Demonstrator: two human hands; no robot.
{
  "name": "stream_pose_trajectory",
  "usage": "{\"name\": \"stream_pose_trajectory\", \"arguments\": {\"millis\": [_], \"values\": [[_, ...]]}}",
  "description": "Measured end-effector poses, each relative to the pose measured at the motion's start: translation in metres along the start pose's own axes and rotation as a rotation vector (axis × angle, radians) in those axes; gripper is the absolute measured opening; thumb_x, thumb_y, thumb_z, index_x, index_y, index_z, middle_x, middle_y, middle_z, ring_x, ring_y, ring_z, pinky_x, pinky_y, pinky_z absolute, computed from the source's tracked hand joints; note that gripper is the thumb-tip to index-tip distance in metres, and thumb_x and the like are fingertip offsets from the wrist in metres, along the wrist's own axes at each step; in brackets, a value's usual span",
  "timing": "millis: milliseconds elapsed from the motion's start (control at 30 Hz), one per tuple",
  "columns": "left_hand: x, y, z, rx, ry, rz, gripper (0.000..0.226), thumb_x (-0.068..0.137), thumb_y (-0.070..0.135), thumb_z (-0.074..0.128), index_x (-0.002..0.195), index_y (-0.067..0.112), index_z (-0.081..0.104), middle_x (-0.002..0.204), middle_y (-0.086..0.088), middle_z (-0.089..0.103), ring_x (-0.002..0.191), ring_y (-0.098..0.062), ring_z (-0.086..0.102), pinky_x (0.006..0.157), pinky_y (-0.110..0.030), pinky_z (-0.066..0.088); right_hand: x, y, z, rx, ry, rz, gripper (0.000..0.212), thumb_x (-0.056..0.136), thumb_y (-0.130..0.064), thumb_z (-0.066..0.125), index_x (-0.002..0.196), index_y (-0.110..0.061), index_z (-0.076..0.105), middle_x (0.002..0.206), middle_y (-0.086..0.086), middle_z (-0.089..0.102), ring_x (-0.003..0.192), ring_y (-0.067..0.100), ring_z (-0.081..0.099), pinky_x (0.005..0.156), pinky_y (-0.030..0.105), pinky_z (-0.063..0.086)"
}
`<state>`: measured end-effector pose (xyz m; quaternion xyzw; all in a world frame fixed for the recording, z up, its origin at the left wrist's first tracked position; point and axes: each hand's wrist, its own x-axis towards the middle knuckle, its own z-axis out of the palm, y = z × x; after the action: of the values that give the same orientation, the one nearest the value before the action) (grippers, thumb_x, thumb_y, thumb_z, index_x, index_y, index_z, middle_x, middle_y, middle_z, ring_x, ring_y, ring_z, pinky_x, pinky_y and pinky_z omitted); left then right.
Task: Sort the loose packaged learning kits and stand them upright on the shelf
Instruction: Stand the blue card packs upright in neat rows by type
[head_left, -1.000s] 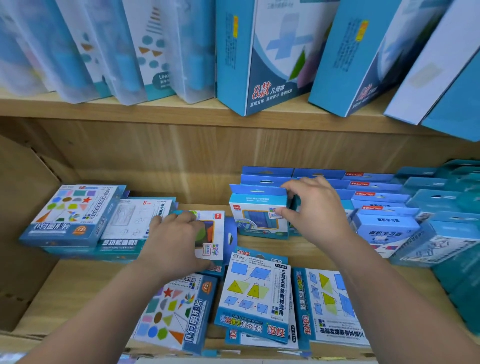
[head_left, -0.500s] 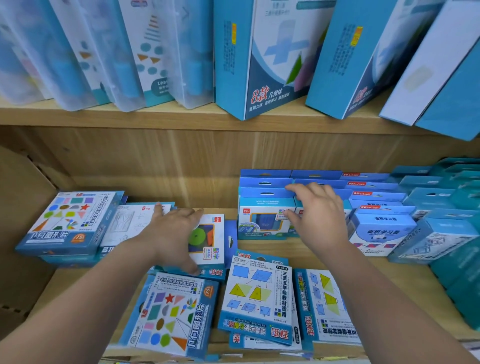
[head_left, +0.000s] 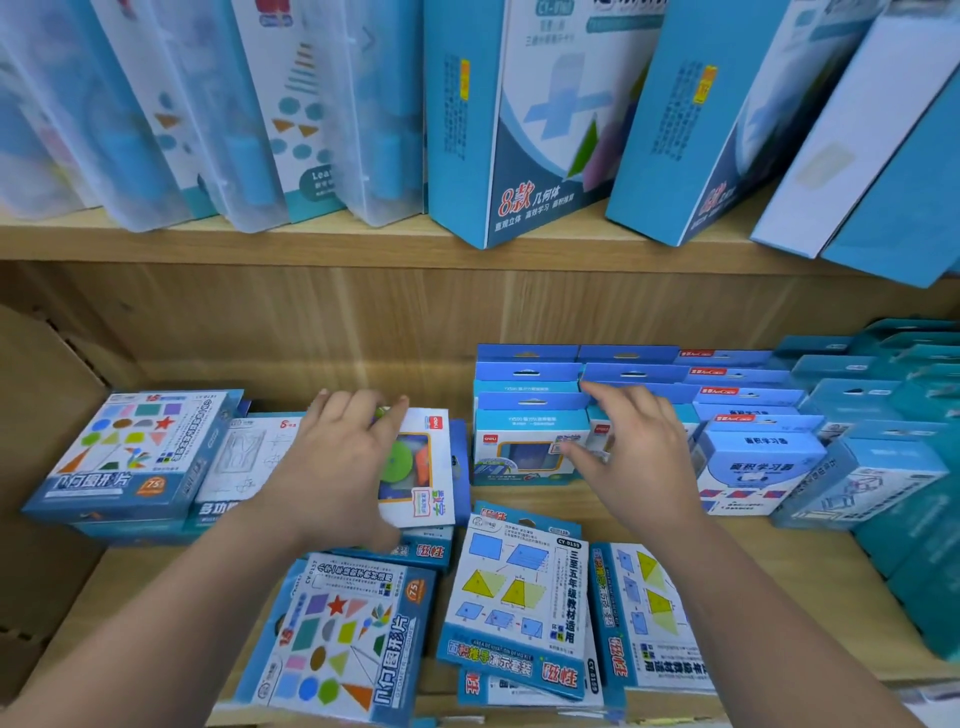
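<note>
Two hands reach over the lower shelf of a wooden rack. At far left, a shapes kit lies flat on top of a low stack, and a line-drawing kit lies flat just beside it on the right. The left hand rests palm down on a white disc kit, which lies flat on other kits. Its fingers are stretched out to the kit's far edge and grip nothing. Near the front edge three more kits lie flat: a second shapes kit, a triangles kit overlapping kits beneath it, and a matching kit at its right. The right hand is relaxed and spread. Its forefinger is at the top of the upright blue kits, which stand in rows against the far wall, and its thumb touches the front one. Further right stand white-and-blue kits, then teal boxes. The upper shelf carries clear cases at left and tall blue boxes leaning at right.
</note>
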<state>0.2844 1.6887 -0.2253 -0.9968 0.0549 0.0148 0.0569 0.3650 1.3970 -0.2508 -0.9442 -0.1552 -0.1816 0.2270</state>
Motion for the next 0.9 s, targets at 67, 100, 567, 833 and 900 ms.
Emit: {"name": "stream_pose_trajectory", "arguments": {"millis": [67, 100, 567, 833, 900], "values": [[-0.004, 0.000, -0.006, 0.041, 0.089, -0.024, 0.138, 0.032, 0.076, 0.062, 0.151, 0.011, 0.037, 0.127, -0.005, 0.044, 0.117, -0.028, 0.040, 0.114, -0.049, 0.030, -0.001, 0.002, 0.000, -0.024, 0.007, -0.001, 0.065, 0.074, -0.041, 0.084, 0.133, -0.023, 0.060, 0.113, 0.002, 0.064, 0.107, 0.030, 0.055, 0.087, 0.044, 0.047], [-0.006, 0.000, -0.009, 0.048, 0.128, -0.040, 0.137, 0.029, 0.075, 0.062, 0.147, 0.009, 0.043, 0.124, -0.006, 0.047, 0.112, -0.029, 0.042, 0.110, -0.050, 0.035, -0.001, 0.001, 0.000, -0.032, 0.012, 0.006, 0.065, 0.075, -0.042, 0.083, 0.133, -0.023, 0.059, 0.115, 0.002, 0.064, 0.108, 0.030, 0.055, 0.088, 0.045, 0.047], [-0.045, 0.044, -0.025, -0.500, 0.517, -0.263, 0.128, 0.038, 0.068, 0.068, 0.145, 0.003, 0.043, 0.123, -0.008, 0.044, 0.118, -0.027, 0.043, 0.100, -0.030, 0.030, -0.022, -0.068, -0.046, 0.977, -0.456, 0.250, 0.040, 0.080, -0.052, 0.069, 0.113, -0.031, 0.067, 0.098, -0.004, 0.075, 0.087, 0.013, 0.072, 0.070, 0.026, 0.051], [-0.028, 0.108, -0.028, -0.644, 0.508, -0.194, 0.133, 0.042, 0.083, 0.068, 0.151, 0.016, 0.034, 0.126, 0.013, 0.032, 0.120, -0.010, 0.037, 0.101, -0.026, 0.031, -0.028, -0.046, -0.066, 1.036, -0.323, 0.268, 0.029, 0.076, -0.028, 0.082, 0.102, -0.030, 0.068, 0.093, 0.005, 0.075, 0.083, 0.033, 0.072, 0.072, 0.057, 0.059], [-0.023, 0.114, -0.030, -0.714, 0.459, -0.161, 0.125, 0.049, 0.085, 0.064, 0.152, 0.024, 0.031, 0.124, 0.025, 0.025, 0.122, 0.003, 0.030, 0.100, -0.021, 0.030, -0.024, -0.024, -0.082, 0.997, -0.318, 0.245, 0.030, 0.079, -0.018, 0.082, 0.101, -0.032, 0.068, 0.095, 0.004, 0.076, 0.086, 0.032, 0.073, 0.077, 0.059, 0.058]]}}
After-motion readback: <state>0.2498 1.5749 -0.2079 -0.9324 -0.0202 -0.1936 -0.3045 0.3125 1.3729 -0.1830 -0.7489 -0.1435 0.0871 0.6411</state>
